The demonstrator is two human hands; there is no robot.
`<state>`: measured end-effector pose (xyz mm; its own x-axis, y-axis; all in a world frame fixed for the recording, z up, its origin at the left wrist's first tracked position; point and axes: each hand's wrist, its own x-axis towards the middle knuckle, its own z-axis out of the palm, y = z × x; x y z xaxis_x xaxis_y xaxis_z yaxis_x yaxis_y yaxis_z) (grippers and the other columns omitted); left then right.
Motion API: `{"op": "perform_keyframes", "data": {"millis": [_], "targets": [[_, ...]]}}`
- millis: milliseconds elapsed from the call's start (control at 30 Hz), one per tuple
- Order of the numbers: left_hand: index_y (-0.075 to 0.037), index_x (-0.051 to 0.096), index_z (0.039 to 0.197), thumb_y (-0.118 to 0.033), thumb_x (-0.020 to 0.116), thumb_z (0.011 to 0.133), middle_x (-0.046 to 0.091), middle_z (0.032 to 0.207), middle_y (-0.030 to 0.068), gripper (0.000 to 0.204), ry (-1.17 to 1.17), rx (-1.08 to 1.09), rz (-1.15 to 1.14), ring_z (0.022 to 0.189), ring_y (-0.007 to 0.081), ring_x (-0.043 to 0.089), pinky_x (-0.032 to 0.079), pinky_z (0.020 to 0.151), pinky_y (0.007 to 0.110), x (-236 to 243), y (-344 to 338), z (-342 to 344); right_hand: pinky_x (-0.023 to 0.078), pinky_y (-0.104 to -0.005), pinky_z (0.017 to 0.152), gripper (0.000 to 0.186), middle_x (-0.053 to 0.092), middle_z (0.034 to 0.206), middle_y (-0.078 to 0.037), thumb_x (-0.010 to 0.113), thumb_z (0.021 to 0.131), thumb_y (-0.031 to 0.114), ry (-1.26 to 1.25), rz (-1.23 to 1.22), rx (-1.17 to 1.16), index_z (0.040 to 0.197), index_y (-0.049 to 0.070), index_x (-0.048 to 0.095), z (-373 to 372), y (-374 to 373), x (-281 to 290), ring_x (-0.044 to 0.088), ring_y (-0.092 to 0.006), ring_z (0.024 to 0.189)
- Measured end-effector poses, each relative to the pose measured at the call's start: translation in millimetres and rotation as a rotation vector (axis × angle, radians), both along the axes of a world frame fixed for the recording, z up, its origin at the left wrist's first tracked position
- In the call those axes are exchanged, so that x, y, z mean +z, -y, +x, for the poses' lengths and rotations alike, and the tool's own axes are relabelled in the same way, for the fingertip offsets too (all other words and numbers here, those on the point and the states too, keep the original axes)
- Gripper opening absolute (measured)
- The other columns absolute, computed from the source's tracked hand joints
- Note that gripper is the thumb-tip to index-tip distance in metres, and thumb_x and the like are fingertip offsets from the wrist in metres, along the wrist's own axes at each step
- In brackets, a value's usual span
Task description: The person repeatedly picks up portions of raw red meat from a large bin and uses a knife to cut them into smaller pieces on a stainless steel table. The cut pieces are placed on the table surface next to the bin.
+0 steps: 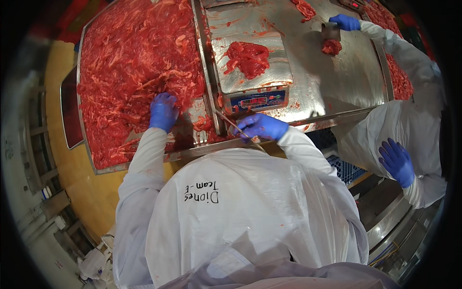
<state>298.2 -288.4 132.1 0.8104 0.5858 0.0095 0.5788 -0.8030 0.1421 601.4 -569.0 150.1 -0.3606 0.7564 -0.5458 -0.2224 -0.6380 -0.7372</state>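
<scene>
Bent fingers of my left hand (163,111) grip into shredded raw red meat (125,72) in a large metal tray (83,58), their tips partly hidden. My right hand (264,127) is closed on a thin metal tool (226,119) angled across the tray's right rim. Just beyond it stands a steel weighing scale (260,98), with a flattened lump of meat (248,60) on its plate.
A co-worker in white at the right holds a metal scoop (331,31) over meat (331,47) with one gloved hand (345,21); their other hand (397,164) hangs open. More meat (399,77) lies beyond the steel worktop (337,82). Blue crates (344,168) sit below.
</scene>
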Motion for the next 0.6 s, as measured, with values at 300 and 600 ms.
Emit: {"op": "perform_keyframes", "data": {"millis": [300, 600], "targets": [[-0.003, 0.057, 0.145, -0.016, 0.07, 0.09, 0.054, 0.151, 0.0254, 0.058, 0.57, 0.129, -0.144, 0.137, 0.0419, 0.054, 0.043, 0.117, 0.048, 78, 5, 137, 0.05, -0.0353, 0.106, 0.021, 0.073, 0.119, -0.01, 0.073, 0.091, 0.003, 0.325, 0.29, -0.63, 0.111, 0.003, 0.067, 100, 38, 60, 0.068, -0.0202, 0.112], [-0.011, 0.068, 0.123, -0.017, 0.07, 0.089, 0.069, 0.111, 0.0135, 0.034, 0.375, -0.226, -0.374, 0.109, 0.0382, 0.066, 0.056, 0.095, 0.045, 84, 53, 204, 0.051, -0.0323, 0.102, 0.04, 0.073, 0.118, -0.008, 0.078, 0.097, 0.023, 0.193, 0.323, -0.568, 0.13, 0.004, 0.065, 64, -25, 70, 0.069, -0.0193, 0.11]]}}
